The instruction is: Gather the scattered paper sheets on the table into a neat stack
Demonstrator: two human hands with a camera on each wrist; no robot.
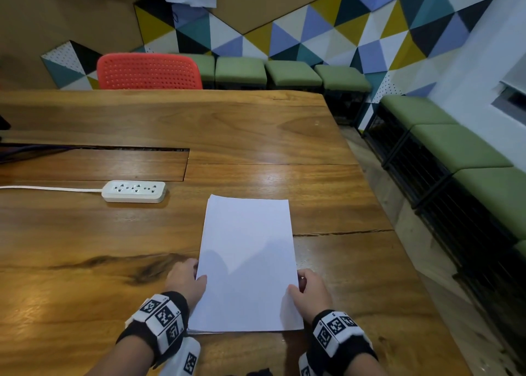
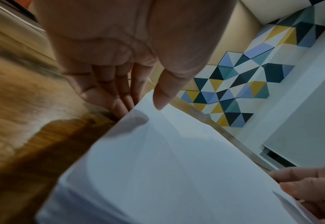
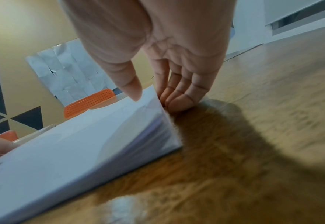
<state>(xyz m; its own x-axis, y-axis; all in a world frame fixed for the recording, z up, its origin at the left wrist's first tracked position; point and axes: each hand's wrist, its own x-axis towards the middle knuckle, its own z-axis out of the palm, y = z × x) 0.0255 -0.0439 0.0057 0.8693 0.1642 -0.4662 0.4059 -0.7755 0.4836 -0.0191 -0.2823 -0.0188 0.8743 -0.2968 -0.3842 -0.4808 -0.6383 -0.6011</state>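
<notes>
A stack of white paper sheets [image 1: 247,262] lies lengthwise on the wooden table [image 1: 85,276], its edges roughly squared. My left hand [image 1: 199,274] grips the stack's left edge: in the left wrist view the left hand [image 2: 141,106] has its thumb on the top sheet [image 2: 177,166] and its fingers tucked under the edge. My right hand [image 1: 297,284] holds the right edge the same way. In the right wrist view the right hand [image 3: 156,100] has its thumb on the paper [image 3: 71,151] while the fingertips touch the table beside it. The stack's sides are lifted slightly.
A white power strip [image 1: 133,191] with its cable lies to the left, beyond the stack. A recessed slot [image 1: 94,163] runs through the table behind it. A red chair [image 1: 148,71] and green benches [image 1: 290,74] stand past the far edge. The table's right edge [image 1: 398,233] is close.
</notes>
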